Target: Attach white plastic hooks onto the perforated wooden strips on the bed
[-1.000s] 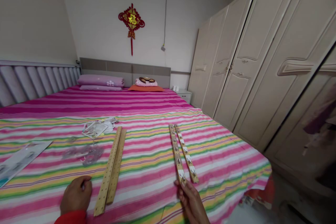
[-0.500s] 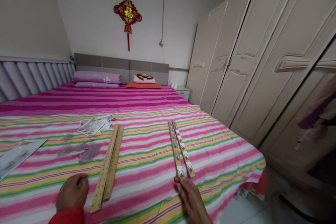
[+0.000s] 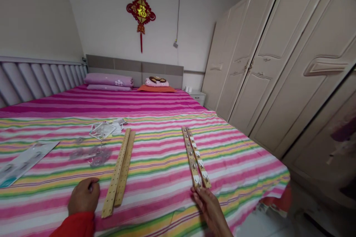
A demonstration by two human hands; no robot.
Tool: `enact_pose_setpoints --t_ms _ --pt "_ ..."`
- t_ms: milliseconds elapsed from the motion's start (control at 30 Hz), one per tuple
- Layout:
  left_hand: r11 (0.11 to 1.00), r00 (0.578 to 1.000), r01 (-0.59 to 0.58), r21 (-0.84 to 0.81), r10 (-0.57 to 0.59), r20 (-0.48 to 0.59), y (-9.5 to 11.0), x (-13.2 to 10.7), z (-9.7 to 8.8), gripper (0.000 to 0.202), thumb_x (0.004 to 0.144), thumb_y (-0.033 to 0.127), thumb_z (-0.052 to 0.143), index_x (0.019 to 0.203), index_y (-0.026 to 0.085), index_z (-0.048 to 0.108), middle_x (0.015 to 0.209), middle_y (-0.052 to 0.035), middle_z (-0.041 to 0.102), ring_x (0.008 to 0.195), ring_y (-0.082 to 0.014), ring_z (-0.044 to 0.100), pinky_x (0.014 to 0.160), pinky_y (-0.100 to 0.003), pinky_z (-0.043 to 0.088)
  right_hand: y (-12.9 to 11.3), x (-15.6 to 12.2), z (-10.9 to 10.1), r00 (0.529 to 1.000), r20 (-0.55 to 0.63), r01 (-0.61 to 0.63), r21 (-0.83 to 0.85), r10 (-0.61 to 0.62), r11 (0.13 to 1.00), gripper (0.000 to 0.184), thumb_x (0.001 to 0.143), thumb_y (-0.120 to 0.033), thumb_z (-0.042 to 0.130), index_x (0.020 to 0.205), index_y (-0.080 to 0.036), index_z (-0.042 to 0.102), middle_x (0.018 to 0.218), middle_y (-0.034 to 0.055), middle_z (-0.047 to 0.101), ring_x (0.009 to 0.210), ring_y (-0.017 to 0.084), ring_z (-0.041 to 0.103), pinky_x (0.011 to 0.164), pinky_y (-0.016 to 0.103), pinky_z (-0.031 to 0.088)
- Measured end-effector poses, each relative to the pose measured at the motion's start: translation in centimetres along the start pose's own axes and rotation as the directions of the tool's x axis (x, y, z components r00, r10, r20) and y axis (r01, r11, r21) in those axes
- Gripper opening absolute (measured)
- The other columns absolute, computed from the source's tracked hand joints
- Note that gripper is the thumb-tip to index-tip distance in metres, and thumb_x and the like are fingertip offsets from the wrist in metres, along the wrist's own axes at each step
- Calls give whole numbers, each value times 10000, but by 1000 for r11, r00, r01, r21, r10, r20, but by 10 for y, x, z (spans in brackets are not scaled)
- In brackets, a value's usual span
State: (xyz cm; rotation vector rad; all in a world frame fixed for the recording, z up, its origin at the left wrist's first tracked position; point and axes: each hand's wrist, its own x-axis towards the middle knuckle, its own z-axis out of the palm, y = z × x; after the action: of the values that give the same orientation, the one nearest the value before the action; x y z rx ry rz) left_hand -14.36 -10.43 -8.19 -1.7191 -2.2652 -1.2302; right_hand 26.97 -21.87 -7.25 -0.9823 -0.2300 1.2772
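Observation:
My right hand (image 3: 209,204) pinches the near end of a wooden strip (image 3: 191,158) fitted with metal hooks and a white hook plate near its end. Close along its right side lies a second wooden strip (image 3: 199,162) bearing several white hooks. My left hand (image 3: 84,195), in a red sleeve, rests curled into a fist on the striped sheet (image 3: 155,189); nothing shows in it. To the right of that hand lie two bare wooden strips with rows of holes, the left strip (image 3: 116,176) partly overlapping the right strip (image 3: 125,170).
Beyond my left hand lie clear plastic pieces (image 3: 96,155) and a heap of white packaging (image 3: 107,129). A flat clear package (image 3: 26,161) with hooks inside is at far left. Folded bedding (image 3: 108,80) sits by the headboard (image 3: 125,67). A wardrobe (image 3: 267,66) stands at right.
The whole scene sits slightly farther right in the picture, as the camera has turned a little left. Both hands keep nearly the same pose, and the strips lie as before.

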Motion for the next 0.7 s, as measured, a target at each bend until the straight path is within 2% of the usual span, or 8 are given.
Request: enact_pose_setpoints --t_ms 167,300,500,600,667,700 --pt "999 1000 -19 -38 19 14 -6 4 2 201 680 295 443 735 196 610 799 -68 649 762 -230 579 689 -331 445 -6 1 -7 1000 -15 12 -17 -12 1000 329 421 -199 897 669 -100 705 704 88 748 606 149 697 609 173 589" --pt "998 999 -29 -56 28 -15 -6 3 0 192 672 293 438 719 198 598 761 -71 645 728 -231 574 673 -336 448 -8 1 -13 1000 -17 12 -20 -13 1000 302 457 -199 877 698 -115 716 764 94 754 701 190 716 652 200 601" --pt "994 996 -53 -100 46 -73 -2 -1 -1 160 679 260 433 710 206 580 746 -57 640 727 -215 578 688 -324 453 13 -5 -19 998 -56 -4 16 5 1000 301 492 -263 859 748 -167 734 823 64 760 790 191 710 703 209 600" --pt "991 993 -82 -106 71 -99 -4 -2 0 145 691 255 441 702 211 578 728 -47 635 714 -208 571 682 -321 450 36 -13 -10 997 -28 -67 -44 66 997 296 499 -264 865 747 -184 724 743 48 752 615 150 691 552 189 579" --pt "989 991 -93 -111 81 -108 -6 -3 2 140 700 249 442 705 214 578 727 -41 635 709 -203 568 678 -318 450 53 -20 6 995 71 -62 -128 72 990 329 523 -323 856 778 -173 711 652 30 726 450 103 616 400 162 490" --pt "990 991 -94 -110 82 -109 -6 -3 2 140 704 246 442 708 215 578 729 -40 636 709 -201 567 678 -317 450 60 -23 17 989 131 -48 -179 73 983 350 528 -354 851 781 -165 701 621 24 712 416 96 593 371 161 456"
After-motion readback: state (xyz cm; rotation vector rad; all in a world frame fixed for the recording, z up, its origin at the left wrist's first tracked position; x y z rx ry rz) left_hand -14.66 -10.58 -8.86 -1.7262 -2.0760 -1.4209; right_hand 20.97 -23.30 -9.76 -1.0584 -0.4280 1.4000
